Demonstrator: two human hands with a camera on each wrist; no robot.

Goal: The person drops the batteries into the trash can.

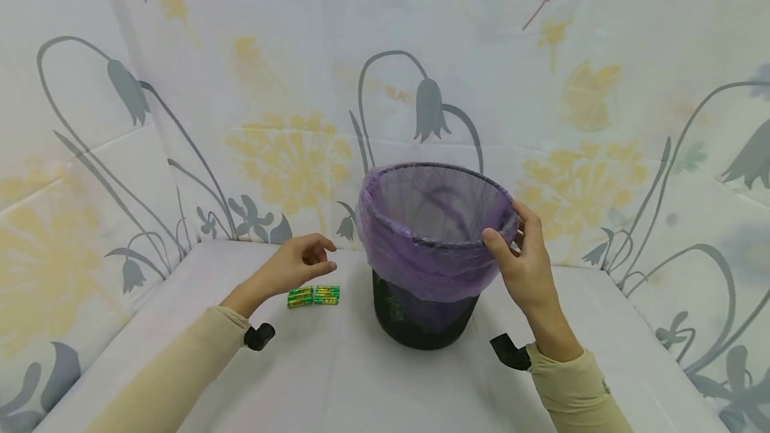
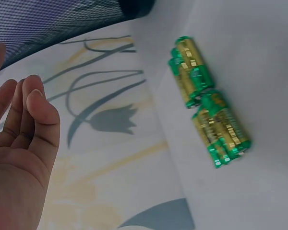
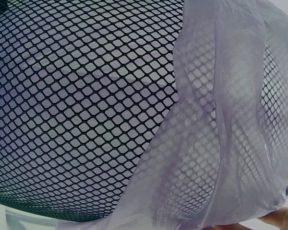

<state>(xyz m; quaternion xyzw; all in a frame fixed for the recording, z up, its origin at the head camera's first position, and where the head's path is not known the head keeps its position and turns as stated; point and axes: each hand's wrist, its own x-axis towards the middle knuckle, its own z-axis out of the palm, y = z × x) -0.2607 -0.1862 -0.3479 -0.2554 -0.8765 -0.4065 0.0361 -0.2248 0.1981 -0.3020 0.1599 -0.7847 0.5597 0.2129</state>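
Observation:
A black mesh waste bin (image 1: 421, 329) stands on the white-covered table, a purple plastic bag (image 1: 430, 272) lining it and folded down over its rim. My right hand (image 1: 529, 276) grips that rim at the right side, thumb in front and fingers round the far side. The right wrist view is filled by the mesh (image 3: 81, 100) and the overhanging bag (image 3: 235, 120). To the left of the bin, my left hand (image 1: 297, 264) hovers empty with loosely bent fingers. Just below it in the head view lie several green and gold batteries (image 1: 313, 296), in two groups end to end.
Behind the table hangs a white cloth (image 1: 289, 32) printed with grey and yellow flowers, with more of it along both sides. A black wrist mount (image 1: 260, 337) sticks out below the left sleeve, another (image 1: 510, 353) beside the right one.

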